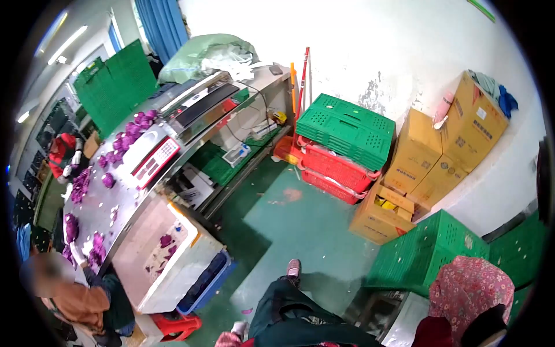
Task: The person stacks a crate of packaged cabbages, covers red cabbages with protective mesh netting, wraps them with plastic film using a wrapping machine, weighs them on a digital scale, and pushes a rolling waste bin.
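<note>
Red and low, a stool [184, 329] is standing near the left hand [239, 328], whose grip I cannot tell; beside it a blue bin [209, 294] is sitting, a white tub [173, 283] is holding purple scraps [166, 240], and purple vegetables [108, 180] are lying on the table [122, 195].

- Grey worktop [95, 208]: smooth, strewn with small scraps; purple vegetables [119, 143] lie loosely heaped, near a scale [155, 162] with a red panel; a bulging green bag [196, 56] sits at the far end.
- Lower shelf [245, 175]: a green crate [207, 163] rests there.
- Green floor [300, 222]: carries red crates [332, 169], cardboard boxes [373, 222], green crates [425, 251] and a purple scrap [247, 311].
</note>
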The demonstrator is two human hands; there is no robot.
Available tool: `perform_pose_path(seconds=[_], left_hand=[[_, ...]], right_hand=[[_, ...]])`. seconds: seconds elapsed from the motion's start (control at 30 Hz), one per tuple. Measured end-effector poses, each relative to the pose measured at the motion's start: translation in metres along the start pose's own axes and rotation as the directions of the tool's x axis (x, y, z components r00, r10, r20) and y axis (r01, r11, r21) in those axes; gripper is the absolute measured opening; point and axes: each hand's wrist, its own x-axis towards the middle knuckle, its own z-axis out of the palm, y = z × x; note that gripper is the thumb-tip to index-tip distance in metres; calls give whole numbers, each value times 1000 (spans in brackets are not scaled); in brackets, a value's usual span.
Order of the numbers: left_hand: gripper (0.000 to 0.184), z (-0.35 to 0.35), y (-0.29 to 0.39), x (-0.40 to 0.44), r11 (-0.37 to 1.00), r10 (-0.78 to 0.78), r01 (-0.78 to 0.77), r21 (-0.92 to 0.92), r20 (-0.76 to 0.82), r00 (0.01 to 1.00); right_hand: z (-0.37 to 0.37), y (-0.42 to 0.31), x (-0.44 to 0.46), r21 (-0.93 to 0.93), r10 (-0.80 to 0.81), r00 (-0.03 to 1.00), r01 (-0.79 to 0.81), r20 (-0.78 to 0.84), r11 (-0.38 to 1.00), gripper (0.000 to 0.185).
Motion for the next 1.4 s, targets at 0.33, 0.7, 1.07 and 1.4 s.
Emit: perform_pose_path(seconds=[0.33,0.7,1.07,1.4], left_hand=[[29,-446,139,397,177,-358,-170,-969,-225,906],[42,-521,276,541,116,-176,130,-985,108,978],[39,-626,320,622,20,-496,140,-990,112,861],[52,-752,497,832,959,264,-285,13,-416,870]], right_hand=[[-72,-302,-248,431,8,451,-858,893,281,17],[-359,-565,-760,-107,-774,-615,-788,149,606,46],[-391,-633,-844,272,-861,-475,-866,-184,420,52],[-253,-724,-912,460,-858,-325,-738,399,493,34]])
